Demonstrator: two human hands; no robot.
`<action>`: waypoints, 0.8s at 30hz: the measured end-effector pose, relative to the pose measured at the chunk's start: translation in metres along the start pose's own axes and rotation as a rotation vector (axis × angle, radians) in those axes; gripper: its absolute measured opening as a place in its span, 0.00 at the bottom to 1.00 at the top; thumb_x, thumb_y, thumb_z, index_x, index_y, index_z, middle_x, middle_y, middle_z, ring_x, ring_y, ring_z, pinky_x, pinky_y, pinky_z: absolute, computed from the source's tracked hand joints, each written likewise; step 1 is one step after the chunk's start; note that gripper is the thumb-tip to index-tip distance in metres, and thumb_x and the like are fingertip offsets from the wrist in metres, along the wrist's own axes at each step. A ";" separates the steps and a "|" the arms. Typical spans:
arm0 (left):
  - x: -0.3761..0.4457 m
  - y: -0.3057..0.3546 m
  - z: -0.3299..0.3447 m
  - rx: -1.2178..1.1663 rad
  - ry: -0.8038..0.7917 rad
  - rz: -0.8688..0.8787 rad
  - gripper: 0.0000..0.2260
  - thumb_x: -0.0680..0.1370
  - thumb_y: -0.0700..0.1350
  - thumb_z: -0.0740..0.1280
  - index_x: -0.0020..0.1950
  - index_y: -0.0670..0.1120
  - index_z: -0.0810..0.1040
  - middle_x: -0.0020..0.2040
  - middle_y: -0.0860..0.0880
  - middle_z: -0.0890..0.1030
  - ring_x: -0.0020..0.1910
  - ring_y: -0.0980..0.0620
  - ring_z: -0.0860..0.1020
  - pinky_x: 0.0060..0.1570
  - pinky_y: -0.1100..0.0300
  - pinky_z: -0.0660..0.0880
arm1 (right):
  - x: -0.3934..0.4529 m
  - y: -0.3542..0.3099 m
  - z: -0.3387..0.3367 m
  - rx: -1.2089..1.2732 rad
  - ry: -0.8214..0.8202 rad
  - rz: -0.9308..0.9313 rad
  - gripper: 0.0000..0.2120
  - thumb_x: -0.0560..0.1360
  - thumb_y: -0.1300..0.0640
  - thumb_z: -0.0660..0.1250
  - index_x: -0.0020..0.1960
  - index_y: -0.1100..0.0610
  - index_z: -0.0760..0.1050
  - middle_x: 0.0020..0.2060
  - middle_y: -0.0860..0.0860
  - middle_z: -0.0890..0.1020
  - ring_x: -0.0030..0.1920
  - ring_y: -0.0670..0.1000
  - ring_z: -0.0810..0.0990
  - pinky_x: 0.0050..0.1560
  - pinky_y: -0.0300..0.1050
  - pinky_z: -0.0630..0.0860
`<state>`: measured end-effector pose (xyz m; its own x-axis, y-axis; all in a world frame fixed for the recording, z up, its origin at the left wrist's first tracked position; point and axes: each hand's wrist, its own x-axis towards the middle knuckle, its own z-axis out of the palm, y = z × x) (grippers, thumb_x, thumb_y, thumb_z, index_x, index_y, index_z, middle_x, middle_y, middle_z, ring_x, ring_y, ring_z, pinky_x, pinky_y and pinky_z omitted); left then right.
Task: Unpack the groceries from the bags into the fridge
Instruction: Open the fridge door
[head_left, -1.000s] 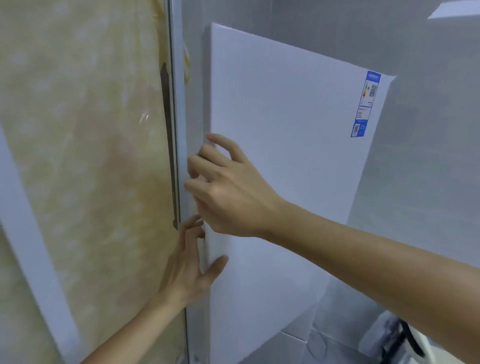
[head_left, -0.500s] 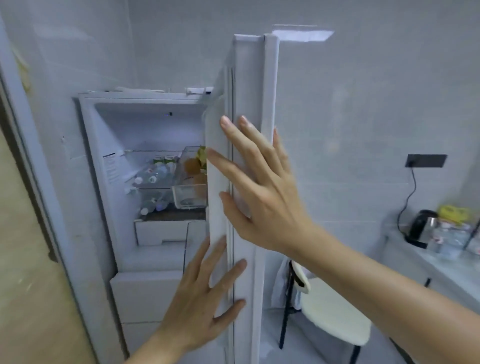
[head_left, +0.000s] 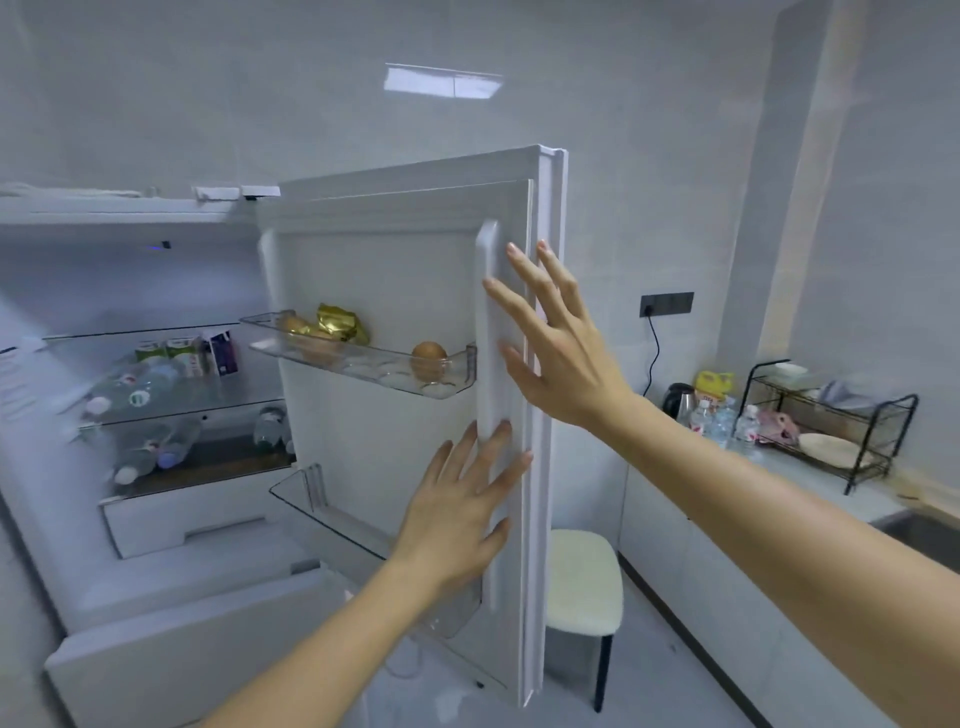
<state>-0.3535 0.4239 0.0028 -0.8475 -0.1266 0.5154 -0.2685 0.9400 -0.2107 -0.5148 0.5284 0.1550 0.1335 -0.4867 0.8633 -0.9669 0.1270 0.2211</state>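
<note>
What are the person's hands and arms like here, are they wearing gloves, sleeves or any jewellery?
Both are bare. The left hand and the right hand wear no gloves, and no rings, watch or bracelet show on the fingers or wrists. The forearms are uncovered as far as the picture reaches, with no sleeve in view. The fingernails are short and look unpainted. No markings or tattoos show.

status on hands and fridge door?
Left hand and right hand open, flat on the fridge door edge. Door swung wide, shelves exposed. No grocery in hand; no bags in view. Stool stands behind the door.
</note>
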 end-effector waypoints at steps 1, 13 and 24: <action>0.007 0.000 0.001 0.004 -0.013 0.006 0.37 0.80 0.59 0.64 0.84 0.57 0.49 0.85 0.48 0.42 0.82 0.39 0.53 0.79 0.40 0.57 | -0.001 0.006 -0.001 -0.003 -0.018 0.010 0.32 0.79 0.58 0.68 0.81 0.56 0.63 0.83 0.59 0.57 0.83 0.64 0.48 0.75 0.67 0.66; -0.001 -0.011 -0.026 -0.180 -0.140 0.069 0.34 0.82 0.58 0.62 0.83 0.62 0.46 0.84 0.55 0.38 0.83 0.44 0.50 0.79 0.43 0.58 | 0.004 0.002 -0.015 0.001 -0.110 0.032 0.33 0.78 0.53 0.70 0.81 0.53 0.64 0.82 0.53 0.61 0.83 0.61 0.52 0.77 0.64 0.65; -0.136 -0.131 -0.126 -0.222 -0.266 -0.264 0.29 0.82 0.65 0.57 0.78 0.74 0.43 0.81 0.68 0.49 0.79 0.64 0.53 0.76 0.51 0.63 | 0.046 -0.149 0.000 0.423 -0.145 -0.173 0.21 0.80 0.53 0.64 0.73 0.55 0.72 0.65 0.50 0.75 0.62 0.54 0.73 0.55 0.53 0.75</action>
<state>-0.1452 0.3576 0.0656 -0.8591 -0.4221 0.2893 -0.4121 0.9059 0.0981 -0.3642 0.4868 0.1618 0.2975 -0.5889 0.7515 -0.9408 -0.3146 0.1259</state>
